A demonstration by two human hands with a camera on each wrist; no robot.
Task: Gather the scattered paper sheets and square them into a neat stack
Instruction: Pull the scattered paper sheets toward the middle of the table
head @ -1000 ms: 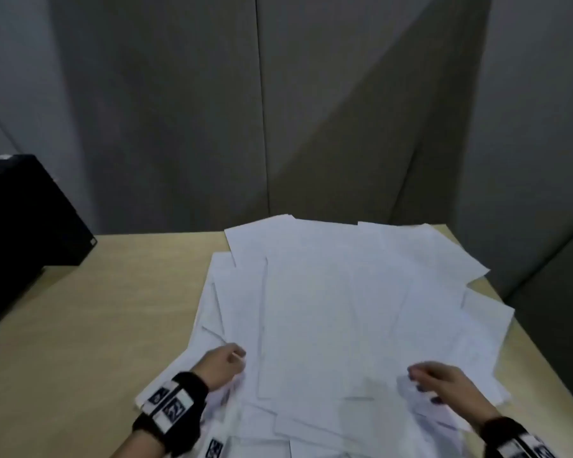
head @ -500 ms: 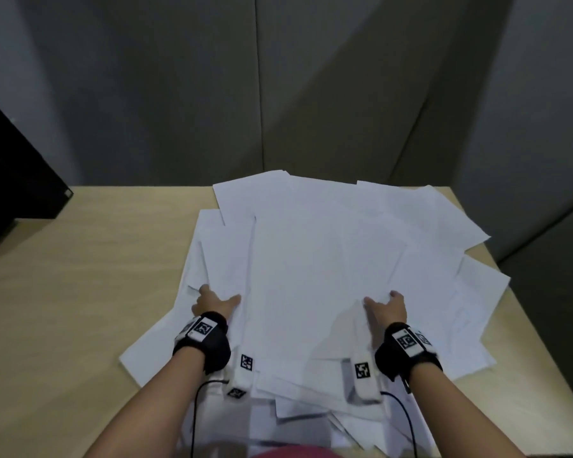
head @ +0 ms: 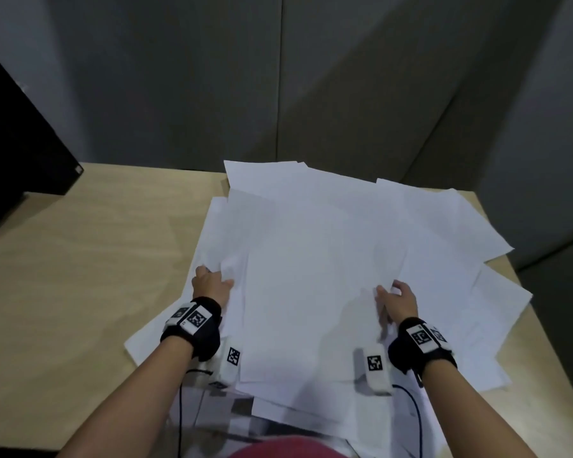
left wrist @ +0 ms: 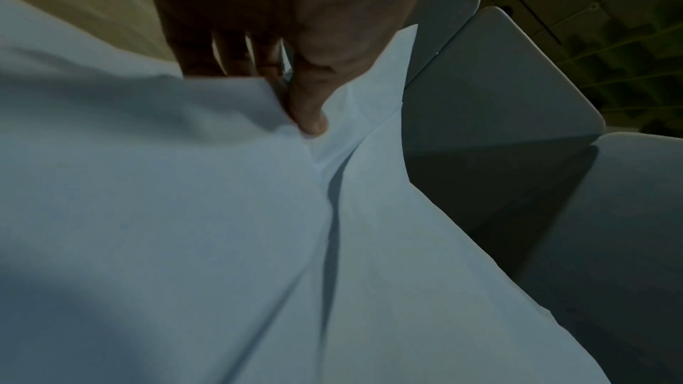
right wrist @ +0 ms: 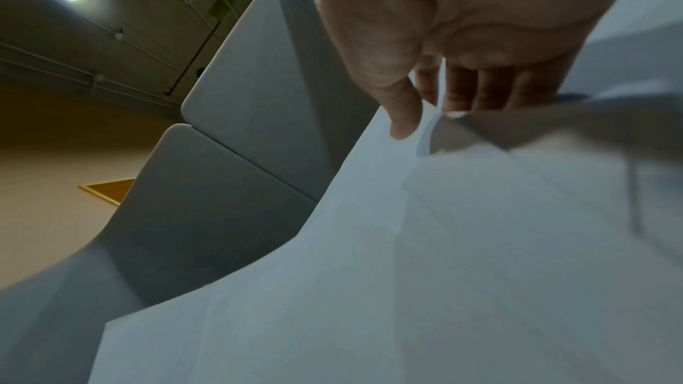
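Your left hand (head: 211, 285) pinches and your right hand (head: 398, 300) clasps the paper sheets (head: 325, 259) fanned across the surface (head: 80, 276) — judge them light, limp and slippery, so take both side edges of the pile — never 1 loose corner.

No readable text anywhere; the wrist bands (head: 197, 320) carry only black-and-white square markers.

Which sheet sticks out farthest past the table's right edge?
The sheet at the far right of the pile: its pointed corner overhangs the table, unlike the others, which lie further in.
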